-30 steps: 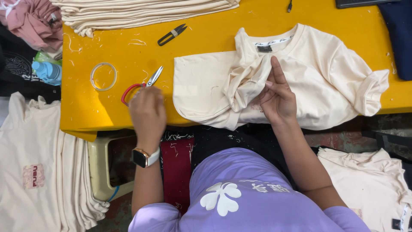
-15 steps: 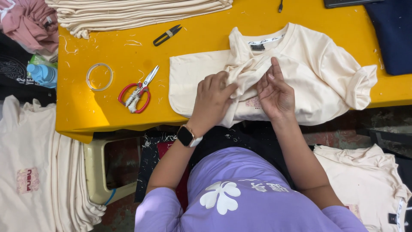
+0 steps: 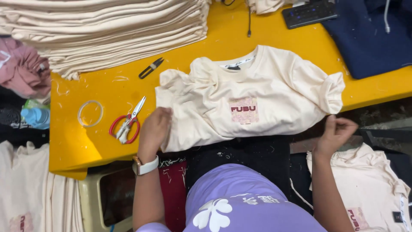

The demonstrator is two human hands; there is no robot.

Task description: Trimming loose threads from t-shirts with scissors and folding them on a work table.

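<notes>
Cream T-shirt [image 3: 266,103] spread front-up on the yellow table [image 3: 86,146], neck away from the body, hem hanging over the near edge, a pinkish printed patch at the chest. Left hand [image 3: 154,131] resting on the shirt's lower left corner, fingers curled loosely over the cloth, pinch not clearly visible. Right hand [image 3: 337,133] off the table's near edge below the shirt's right sleeve, fingers bunched together, hold on anything not discernible. Red-handled scissors [image 3: 126,124] just left of the left hand, white ring [image 3: 90,114] beyond, black thread snips [image 3: 150,68] farther up, stack of folded cream shirts [image 3: 107,30] at the back
</notes>
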